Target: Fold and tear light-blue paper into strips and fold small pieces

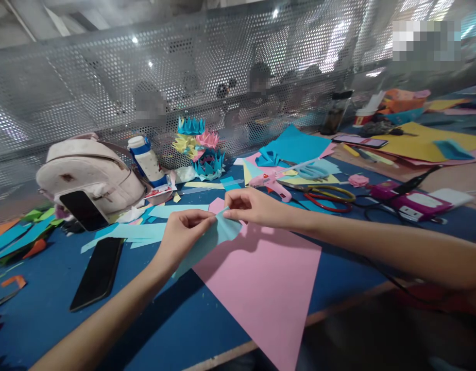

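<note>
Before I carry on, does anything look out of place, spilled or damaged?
The pink sheet under the held blue paper lies askew, its near end jutting past the edge of the table, so it might get knocked. I see no spill or damage.

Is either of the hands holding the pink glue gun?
No, the left hand and right hand both pinch light-blue paper, while the glue gun lies beyond them.

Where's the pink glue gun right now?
In the head view, just right of centre, the pink glue gun lies beyond the right hand, left of the red and yellow scissor handles.
</note>
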Available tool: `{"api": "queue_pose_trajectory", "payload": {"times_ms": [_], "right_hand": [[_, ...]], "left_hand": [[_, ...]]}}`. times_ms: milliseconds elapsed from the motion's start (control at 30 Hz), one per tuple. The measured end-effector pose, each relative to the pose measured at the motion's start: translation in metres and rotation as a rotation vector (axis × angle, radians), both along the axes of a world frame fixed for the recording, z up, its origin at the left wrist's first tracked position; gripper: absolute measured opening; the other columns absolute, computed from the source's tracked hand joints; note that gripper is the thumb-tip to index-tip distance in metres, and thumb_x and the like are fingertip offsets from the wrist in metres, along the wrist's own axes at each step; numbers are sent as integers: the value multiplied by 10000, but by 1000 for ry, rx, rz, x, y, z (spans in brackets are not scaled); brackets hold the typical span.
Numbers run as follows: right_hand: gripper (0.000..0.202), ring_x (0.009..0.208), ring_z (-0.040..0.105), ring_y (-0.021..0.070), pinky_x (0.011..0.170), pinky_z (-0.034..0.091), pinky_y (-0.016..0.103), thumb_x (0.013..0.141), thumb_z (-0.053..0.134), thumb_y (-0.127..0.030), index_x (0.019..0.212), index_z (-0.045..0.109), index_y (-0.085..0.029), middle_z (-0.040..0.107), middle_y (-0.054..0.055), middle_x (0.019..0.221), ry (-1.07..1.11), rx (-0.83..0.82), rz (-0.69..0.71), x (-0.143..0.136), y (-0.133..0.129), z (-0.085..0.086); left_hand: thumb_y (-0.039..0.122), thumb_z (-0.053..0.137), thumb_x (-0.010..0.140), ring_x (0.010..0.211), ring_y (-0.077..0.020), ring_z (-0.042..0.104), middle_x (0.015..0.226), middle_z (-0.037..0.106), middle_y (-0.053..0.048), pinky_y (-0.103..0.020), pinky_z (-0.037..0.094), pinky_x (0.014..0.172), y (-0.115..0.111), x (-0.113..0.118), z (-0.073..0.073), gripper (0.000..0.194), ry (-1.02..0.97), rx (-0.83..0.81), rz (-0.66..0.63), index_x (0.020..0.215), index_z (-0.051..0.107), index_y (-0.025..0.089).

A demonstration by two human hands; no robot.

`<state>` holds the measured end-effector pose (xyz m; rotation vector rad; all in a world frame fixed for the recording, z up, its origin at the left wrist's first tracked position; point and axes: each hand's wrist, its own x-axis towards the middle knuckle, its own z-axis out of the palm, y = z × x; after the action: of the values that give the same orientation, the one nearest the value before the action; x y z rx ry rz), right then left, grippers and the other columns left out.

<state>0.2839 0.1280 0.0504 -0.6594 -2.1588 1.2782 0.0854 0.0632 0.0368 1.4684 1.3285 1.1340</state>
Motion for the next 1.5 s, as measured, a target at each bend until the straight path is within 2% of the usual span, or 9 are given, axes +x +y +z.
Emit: {"api": "queue_pose_trajectory", "payload": {"times_ms": [233, 500, 667, 933, 1200, 1400, 1500], "right_hand": [[195, 566, 449, 86, 538, 350, 222, 846, 618, -321, 771, 518, -172, 497, -49, 618, 31, 65, -14, 4, 4, -4], [187, 607, 426, 92, 583, 335, 244, 852, 599, -288, 740, 520, -160, 471, -42, 655, 121, 140, -74, -2, 1, 1], [217, 633, 444, 100, 580, 328, 247, 829, 632, -293, 712, 504, -162, 475, -33, 679, 158, 129, -109, 7, 4, 5], [271, 629, 434, 106, 571, 326, 254, 825, 651, -362, 705, 502, -172, 461, -30, 671, 161, 124, -180, 26, 11, 5], [311, 593, 401, 95, 547, 301, 253, 795, 686, -404, 704, 500, -172, 439, -41, 641, 135, 62, -221, 34, 14, 4], [313, 587, 392, 89, 523, 291, 240, 809, 676, -411, 707, 498, -174, 442, -35, 656, 126, 13, -228, 36, 10, 2], [320, 580, 392, 85, 517, 299, 232, 814, 674, -418, 709, 496, -174, 441, -34, 660, 133, -42, -244, 38, 7, 0]], "left_hand": [[318, 767, 706, 641, -118, 592, 741, 747, -38, -186, 417, 571, 7, 5, 3, 162, -32, 68, 46, 753, 775, 163], [320, 772, 702, 550, -74, 514, 616, 656, 7, -159, 358, 504, 12, 3, 2, 188, -48, 73, 52, 669, 707, 147], [347, 771, 712, 544, -80, 519, 602, 650, -1, -158, 357, 489, 0, -11, -1, 228, 1, 43, 53, 651, 694, 141], [387, 759, 717, 518, -97, 515, 587, 644, -15, -171, 358, 462, -25, -37, -13, 262, 56, -54, 143, 656, 695, 140], [376, 757, 711, 559, -137, 563, 600, 659, -33, -207, 428, 521, -50, -52, -13, 239, 113, -1, 186, 622, 707, 160], [373, 770, 706, 572, -139, 558, 599, 645, -22, -207, 431, 519, -57, -64, -18, 227, 90, 15, 262, 644, 708, 164], [376, 768, 715, 628, -150, 600, 635, 672, -24, -211, 482, 587, -56, -68, -18, 218, 17, 15, 283, 666, 711, 171]]}}
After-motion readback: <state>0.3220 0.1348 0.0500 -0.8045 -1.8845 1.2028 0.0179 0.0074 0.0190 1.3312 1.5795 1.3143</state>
